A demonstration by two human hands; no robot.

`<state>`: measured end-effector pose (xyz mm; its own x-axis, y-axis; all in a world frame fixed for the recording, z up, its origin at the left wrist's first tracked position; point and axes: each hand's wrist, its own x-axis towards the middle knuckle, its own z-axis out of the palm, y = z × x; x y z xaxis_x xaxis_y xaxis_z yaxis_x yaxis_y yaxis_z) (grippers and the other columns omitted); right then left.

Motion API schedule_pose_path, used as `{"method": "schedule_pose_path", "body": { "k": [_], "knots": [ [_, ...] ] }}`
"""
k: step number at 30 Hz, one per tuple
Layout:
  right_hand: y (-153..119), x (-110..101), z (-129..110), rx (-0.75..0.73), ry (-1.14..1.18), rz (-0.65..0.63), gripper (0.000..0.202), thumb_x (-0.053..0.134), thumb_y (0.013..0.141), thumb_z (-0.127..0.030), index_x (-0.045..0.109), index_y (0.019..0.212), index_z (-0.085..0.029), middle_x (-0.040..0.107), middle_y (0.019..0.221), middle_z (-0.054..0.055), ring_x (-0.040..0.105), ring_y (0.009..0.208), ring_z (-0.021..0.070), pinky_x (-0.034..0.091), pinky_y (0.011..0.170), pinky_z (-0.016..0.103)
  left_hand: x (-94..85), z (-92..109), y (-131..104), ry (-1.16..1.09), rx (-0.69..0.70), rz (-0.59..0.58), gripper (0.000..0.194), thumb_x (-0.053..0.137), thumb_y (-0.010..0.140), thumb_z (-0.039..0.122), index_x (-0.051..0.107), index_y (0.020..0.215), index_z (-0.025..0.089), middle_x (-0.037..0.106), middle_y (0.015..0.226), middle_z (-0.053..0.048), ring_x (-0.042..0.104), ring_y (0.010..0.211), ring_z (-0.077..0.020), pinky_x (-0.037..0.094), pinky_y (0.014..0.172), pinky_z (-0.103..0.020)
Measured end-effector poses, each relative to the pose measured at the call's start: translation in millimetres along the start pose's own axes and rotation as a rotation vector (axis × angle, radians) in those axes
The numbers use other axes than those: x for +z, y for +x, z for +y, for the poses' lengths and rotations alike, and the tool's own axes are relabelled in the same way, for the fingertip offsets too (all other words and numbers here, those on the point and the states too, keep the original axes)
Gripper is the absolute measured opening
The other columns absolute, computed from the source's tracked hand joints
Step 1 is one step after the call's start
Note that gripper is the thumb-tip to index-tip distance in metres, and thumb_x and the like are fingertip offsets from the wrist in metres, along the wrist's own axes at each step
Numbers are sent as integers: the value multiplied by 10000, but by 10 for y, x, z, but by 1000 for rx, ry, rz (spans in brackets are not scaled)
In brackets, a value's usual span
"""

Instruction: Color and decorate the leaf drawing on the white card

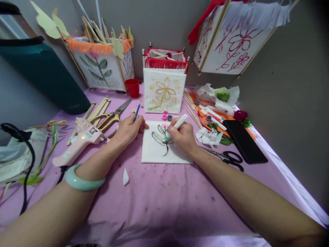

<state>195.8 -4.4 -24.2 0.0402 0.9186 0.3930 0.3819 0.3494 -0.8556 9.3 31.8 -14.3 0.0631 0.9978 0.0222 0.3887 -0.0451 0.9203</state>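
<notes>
White panel [151,152], plant drawing on it, lies flat at frame center. Right hand [184,135] grips white marker [180,121], tip end over the drawing. Left hand [130,128], fingers curled round blue brush [138,108], is at the panel's upper-left corner.

White marker [181,120] smooth plastic; panel [153,153] matt, perhaps cloth.

Teal bottle [46,72] stands well apart from black phone [245,141]
</notes>
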Motion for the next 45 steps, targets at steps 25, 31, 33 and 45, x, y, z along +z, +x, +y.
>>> {"method": "schedule_pose_path", "body": {
  "k": [25,31,33,45],
  "knots": [
    [3,22,-2,28,30,-109,180,494,773,-247,477,606,-181,446,529,-49,432,495,92,341,494,230,0,-38,17,6,25,4,334,446,812,487,579,731,192,711,808,-73,570,589,-139,392,395,-196],
    [36,-23,-11,-7,22,7,174,509,789,-266,497,639,-181,456,522,-52,436,493,92,344,508,228,0,1,5,-3,-2,0,328,435,816,493,564,737,201,705,807,-66,559,579,-137,394,398,-205],
    [51,-81,-15,29,82,34,184,520,799,-298,512,658,-180,466,516,-54,434,479,89,346,496,222,-4,40,-13,-1,-9,-3,327,443,813,486,567,722,197,701,796,-69,560,582,-138,393,401,-209],
    [-299,-280,-67,46,-36,105,196,530,785,-242,509,601,-179,477,507,-47,438,481,93,351,479,207,-30,-19,16,-133,1,14,279,472,803,457,517,776,183,685,769,-65,570,568,-128,391,394,-190]
  ]
}}
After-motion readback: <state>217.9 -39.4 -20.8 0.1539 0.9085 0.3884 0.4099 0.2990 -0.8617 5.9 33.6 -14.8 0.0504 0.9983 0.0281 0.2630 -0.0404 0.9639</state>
